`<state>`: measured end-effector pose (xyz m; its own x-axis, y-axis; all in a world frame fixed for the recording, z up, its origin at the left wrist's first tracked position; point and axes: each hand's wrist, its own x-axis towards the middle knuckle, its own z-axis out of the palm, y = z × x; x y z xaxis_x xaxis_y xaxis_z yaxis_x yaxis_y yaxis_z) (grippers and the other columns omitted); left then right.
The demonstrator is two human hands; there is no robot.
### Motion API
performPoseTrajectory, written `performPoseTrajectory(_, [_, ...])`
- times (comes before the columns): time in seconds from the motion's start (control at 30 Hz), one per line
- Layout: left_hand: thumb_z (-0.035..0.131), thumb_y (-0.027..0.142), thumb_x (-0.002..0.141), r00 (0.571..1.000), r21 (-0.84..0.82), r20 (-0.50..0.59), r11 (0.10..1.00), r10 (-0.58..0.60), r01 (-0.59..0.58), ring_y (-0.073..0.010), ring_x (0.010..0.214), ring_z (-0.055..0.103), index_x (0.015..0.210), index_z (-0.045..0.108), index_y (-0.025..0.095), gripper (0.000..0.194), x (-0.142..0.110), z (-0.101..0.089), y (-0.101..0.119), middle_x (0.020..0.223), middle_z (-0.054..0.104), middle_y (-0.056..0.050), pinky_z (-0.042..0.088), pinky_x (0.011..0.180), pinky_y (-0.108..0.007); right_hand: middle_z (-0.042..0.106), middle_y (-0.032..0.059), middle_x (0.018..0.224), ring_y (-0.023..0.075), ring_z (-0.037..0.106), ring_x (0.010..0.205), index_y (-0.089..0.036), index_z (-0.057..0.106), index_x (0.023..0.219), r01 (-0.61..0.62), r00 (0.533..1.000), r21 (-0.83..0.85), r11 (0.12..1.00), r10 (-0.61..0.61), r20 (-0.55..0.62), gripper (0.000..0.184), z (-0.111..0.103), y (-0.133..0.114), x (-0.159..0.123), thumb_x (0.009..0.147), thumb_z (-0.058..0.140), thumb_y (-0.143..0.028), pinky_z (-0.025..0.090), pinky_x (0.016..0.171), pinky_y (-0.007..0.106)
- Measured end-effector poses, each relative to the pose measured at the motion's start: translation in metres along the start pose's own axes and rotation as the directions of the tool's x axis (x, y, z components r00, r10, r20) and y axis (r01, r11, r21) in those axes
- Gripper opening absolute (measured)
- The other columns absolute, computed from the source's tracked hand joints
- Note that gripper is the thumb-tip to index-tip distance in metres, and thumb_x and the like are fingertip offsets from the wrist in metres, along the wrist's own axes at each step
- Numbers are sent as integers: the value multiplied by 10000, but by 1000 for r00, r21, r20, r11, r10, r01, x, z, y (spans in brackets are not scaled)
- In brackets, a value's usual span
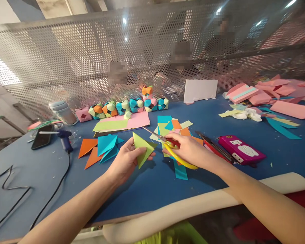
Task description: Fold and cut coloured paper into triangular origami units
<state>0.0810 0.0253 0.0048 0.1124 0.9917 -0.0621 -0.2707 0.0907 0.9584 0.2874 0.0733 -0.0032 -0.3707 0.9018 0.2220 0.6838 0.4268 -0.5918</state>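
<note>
My left hand (127, 157) pinches a folded light-green paper triangle (139, 150) above the blue table, thumb on top. My right hand (184, 147) grips scissors (178, 158) with yellow and red handles. Their blades point left toward the far side of the green paper, and I cannot tell whether they are parted. Orange and blue folded triangles (107, 145) lie to the left of my left hand. Beneath and beyond the scissors is a scatter of blue, orange and green paper offcuts (165, 120).
A row of folded paper balls (123, 107) stands behind pink and green sheets (139, 119). At left are a glue gun (65, 137), a phone (42, 136) and a bottle (63, 112). A purple case (240, 149) and pink paper pieces (271, 91) lie right. A perforated screen (91, 57) rises behind.
</note>
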Motion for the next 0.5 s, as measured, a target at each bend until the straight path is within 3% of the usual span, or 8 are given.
performPoseTrajectory(0.1, [720,194,719,1000,3,-4,1000,9,-9,-193,754,712,1018,566,167,337,0,-1,-1,906,730,-66,563,726,-314,661,65,1171,273,662,935,-255,626,1158,-2,1000,-313,950,4,7,351,0,7,2,809,594,-282,468,667,308])
performPoseTrajectory(0.17, [718,194,721,1000,3,-6,1000,8,-8,-197,760,715,1029,550,179,351,0,-1,0,899,732,-63,560,722,-311,625,66,1253,283,647,1003,-255,608,1190,23,998,-422,906,1,56,371,0,13,3,823,556,-244,467,702,315])
performPoseTrajectory(0.37, [711,189,719,1000,2,-12,1000,-9,9,-198,740,717,1056,534,181,381,-1,1,1,897,734,-69,554,700,-299,672,106,1096,308,624,1022,-226,633,1168,123,979,-542,831,-11,205,319,-6,25,4,899,468,-273,466,739,361])
performPoseTrajectory(0.43, [715,195,715,1000,11,-13,1000,-8,8,-201,746,716,1059,536,179,387,-1,1,1,899,733,-71,552,700,-302,673,120,1070,324,614,1024,-219,680,1089,108,988,-565,818,-24,154,279,-10,24,5,904,489,-304,465,770,388])
performPoseTrajectory(0.5, [714,208,721,1000,42,-6,999,2,-2,-199,742,712,1074,536,178,397,-1,0,-1,886,731,-68,550,694,-303,673,115,1088,302,607,1030,-214,704,1024,82,997,-475,876,-68,46,251,-12,17,6,901,516,-326,461,811,383])
